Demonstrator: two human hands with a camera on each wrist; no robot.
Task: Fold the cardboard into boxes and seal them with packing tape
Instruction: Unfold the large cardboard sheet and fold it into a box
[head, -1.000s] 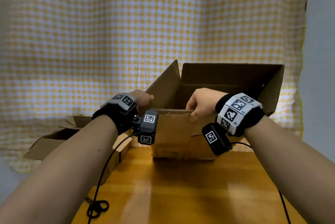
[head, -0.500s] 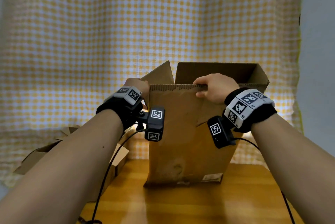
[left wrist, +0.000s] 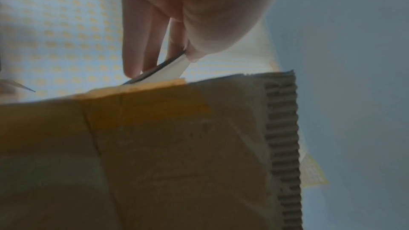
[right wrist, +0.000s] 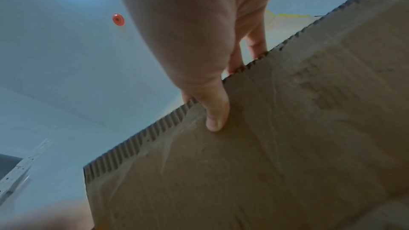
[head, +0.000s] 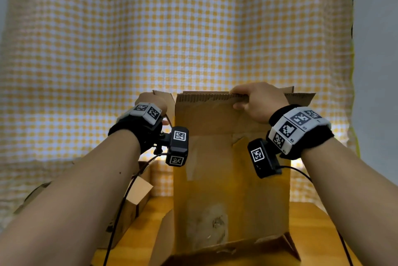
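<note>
I see the cardboard box (head: 230, 179) standing tall on the wooden counter (head: 323, 233), its near panel facing me and its top flaps up. My right hand (head: 258, 102) has its grip on the top edge of that near panel: in the right wrist view the thumb (right wrist: 215, 111) presses the outer face of the cardboard while the fingers hook over the corrugated edge behind it. My left hand (head: 150, 102) is at the box's upper left corner, and in the left wrist view its fingers (left wrist: 141, 41) and thumb pinch a thin side flap (left wrist: 159, 71) just above the panel. At the bottom of the box a flap (head: 237, 248) juts toward me, and another hangs out at its lower left. To the left of the box, partly behind my left forearm, a second cardboard box (head: 133, 205) lies on the counter. Behind the box hangs a yellow-and-white checked curtain (head: 172, 39). Black cables (head: 120, 211) trail from the wrist cameras on both sides of the box.
</note>
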